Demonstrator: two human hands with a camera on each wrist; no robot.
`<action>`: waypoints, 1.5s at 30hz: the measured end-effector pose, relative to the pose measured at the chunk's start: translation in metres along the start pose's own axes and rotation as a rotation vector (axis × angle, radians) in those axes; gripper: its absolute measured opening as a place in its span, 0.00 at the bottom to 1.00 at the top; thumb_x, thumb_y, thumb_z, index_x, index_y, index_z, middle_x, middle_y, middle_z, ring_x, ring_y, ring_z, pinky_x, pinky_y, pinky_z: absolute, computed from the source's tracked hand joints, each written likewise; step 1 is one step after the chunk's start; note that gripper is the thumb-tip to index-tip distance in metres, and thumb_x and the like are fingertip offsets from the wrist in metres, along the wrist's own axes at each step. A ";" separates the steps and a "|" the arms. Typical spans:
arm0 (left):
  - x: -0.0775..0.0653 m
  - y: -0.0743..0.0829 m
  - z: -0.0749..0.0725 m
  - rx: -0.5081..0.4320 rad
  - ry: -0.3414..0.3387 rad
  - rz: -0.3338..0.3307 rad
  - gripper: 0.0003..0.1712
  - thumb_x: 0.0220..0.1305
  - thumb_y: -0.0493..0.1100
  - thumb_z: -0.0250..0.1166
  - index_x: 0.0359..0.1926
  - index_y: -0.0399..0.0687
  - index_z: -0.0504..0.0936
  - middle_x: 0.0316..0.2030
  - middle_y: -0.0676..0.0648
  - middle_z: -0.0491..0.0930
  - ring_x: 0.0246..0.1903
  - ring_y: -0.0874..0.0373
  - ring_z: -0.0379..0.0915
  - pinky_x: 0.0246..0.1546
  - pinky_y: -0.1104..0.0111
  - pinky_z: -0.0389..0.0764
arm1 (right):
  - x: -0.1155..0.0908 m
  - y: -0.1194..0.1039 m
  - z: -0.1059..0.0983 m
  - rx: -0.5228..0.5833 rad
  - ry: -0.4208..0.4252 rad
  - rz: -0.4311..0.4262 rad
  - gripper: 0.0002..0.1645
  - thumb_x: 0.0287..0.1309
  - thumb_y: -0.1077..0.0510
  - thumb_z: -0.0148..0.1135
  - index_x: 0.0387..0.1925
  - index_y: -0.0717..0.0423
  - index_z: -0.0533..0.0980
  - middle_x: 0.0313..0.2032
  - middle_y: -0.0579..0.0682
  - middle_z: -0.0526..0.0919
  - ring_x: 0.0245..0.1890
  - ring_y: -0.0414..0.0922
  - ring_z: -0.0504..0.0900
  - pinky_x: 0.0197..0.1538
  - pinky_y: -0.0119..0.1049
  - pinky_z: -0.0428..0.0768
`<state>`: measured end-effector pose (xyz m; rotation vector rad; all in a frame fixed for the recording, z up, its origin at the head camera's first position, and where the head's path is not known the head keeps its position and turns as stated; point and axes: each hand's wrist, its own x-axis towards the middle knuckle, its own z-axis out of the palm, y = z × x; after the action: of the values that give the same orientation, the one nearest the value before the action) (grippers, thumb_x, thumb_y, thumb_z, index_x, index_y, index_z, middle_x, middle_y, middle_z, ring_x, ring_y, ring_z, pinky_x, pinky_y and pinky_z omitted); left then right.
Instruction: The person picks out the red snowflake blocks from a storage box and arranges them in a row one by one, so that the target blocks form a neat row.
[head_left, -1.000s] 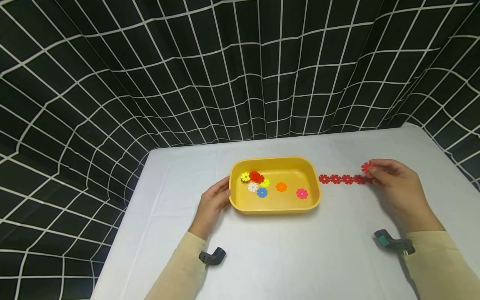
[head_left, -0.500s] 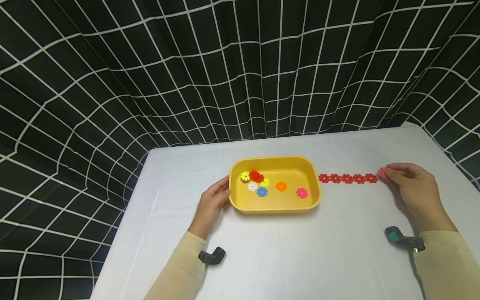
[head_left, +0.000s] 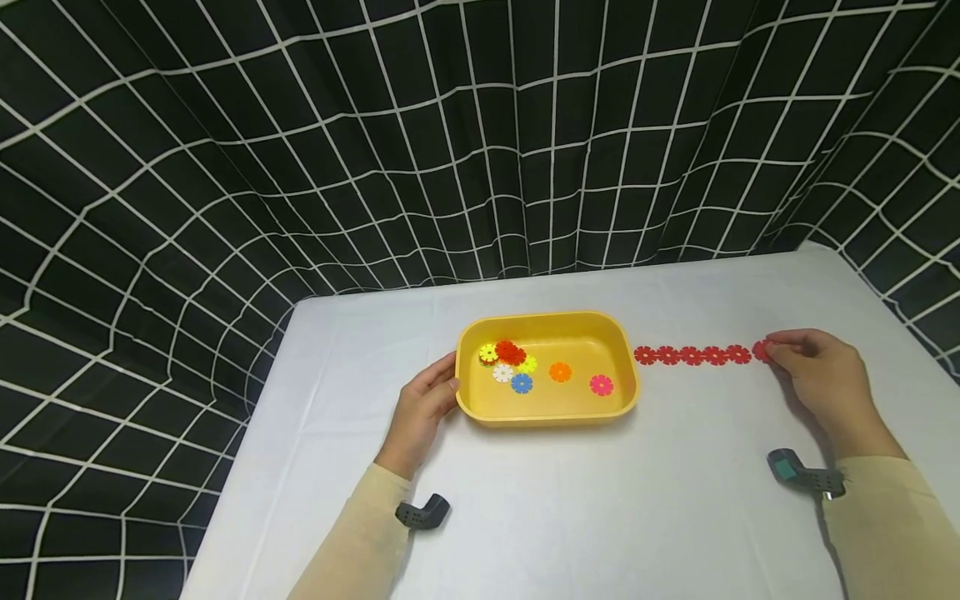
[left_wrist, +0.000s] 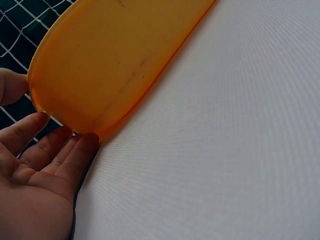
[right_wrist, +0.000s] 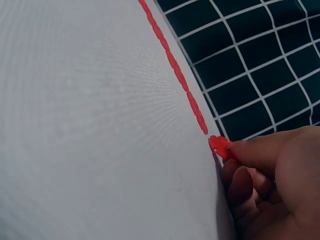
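My left hand (head_left: 422, 410) holds the left end of a yellow plastic tray (head_left: 547, 421), its fingertips along the outer wall and the thumb at the rim. Close up, the left wrist view shows those fingers (left_wrist: 82, 155) against the tray's side (left_wrist: 115, 70). To the right, my right hand (head_left: 825, 383) pinches a red snowflake disc (head_left: 761, 350) between thumb and fingertips. This disc stands at the right end of a straight row of several red snowflake discs (head_left: 692, 356). In the right wrist view the held disc (right_wrist: 219, 145) is tilted, right by the row's near end (right_wrist: 197, 112).
Inside the tray lie loose discs: a white one (head_left: 503, 373), a blue one (head_left: 522, 383), an orange one (head_left: 560, 372), a pink one (head_left: 602, 385), plus red and yellow ones bunched at the left. A dark gridded curtain (head_left: 525, 167) hangs behind the white table (head_left: 600, 517).
My right hand let a red disc down at the row's end, moved right, then slightly back left with another red disc to the row. My left hand stays at the tray.
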<state>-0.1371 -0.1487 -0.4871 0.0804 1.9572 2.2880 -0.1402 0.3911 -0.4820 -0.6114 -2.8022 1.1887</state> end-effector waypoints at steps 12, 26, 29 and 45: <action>-0.001 -0.002 -0.002 -0.003 0.000 0.001 0.27 0.80 0.34 0.61 0.76 0.40 0.76 0.72 0.43 0.77 0.70 0.49 0.75 0.65 0.59 0.82 | 0.003 0.000 0.003 -0.033 0.016 -0.039 0.30 0.85 0.48 0.55 0.70 0.69 0.74 0.58 0.69 0.78 0.59 0.66 0.73 0.39 0.31 0.74; 0.000 -0.002 -0.001 0.002 0.003 -0.001 0.27 0.80 0.35 0.61 0.76 0.41 0.76 0.72 0.43 0.76 0.70 0.49 0.74 0.65 0.60 0.81 | -0.001 -0.002 0.003 -0.040 0.016 -0.031 0.30 0.85 0.49 0.55 0.71 0.70 0.73 0.59 0.70 0.77 0.61 0.69 0.72 0.46 0.47 0.79; 0.001 -0.002 -0.001 -0.010 -0.004 0.005 0.28 0.79 0.35 0.61 0.77 0.39 0.75 0.73 0.42 0.76 0.71 0.49 0.73 0.65 0.59 0.81 | -0.001 -0.002 0.003 -0.033 0.014 -0.020 0.31 0.85 0.49 0.54 0.71 0.70 0.72 0.61 0.71 0.76 0.63 0.70 0.72 0.50 0.54 0.80; 0.001 -0.001 -0.001 -0.026 -0.001 0.003 0.29 0.79 0.34 0.61 0.77 0.37 0.74 0.73 0.39 0.74 0.71 0.46 0.73 0.65 0.59 0.82 | 0.000 -0.002 0.003 0.029 0.008 0.022 0.35 0.86 0.43 0.50 0.74 0.68 0.70 0.69 0.72 0.72 0.69 0.70 0.68 0.66 0.69 0.76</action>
<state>-0.1382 -0.1494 -0.4887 0.0822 1.9282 2.3143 -0.1413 0.3884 -0.4827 -0.6457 -2.7739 1.2257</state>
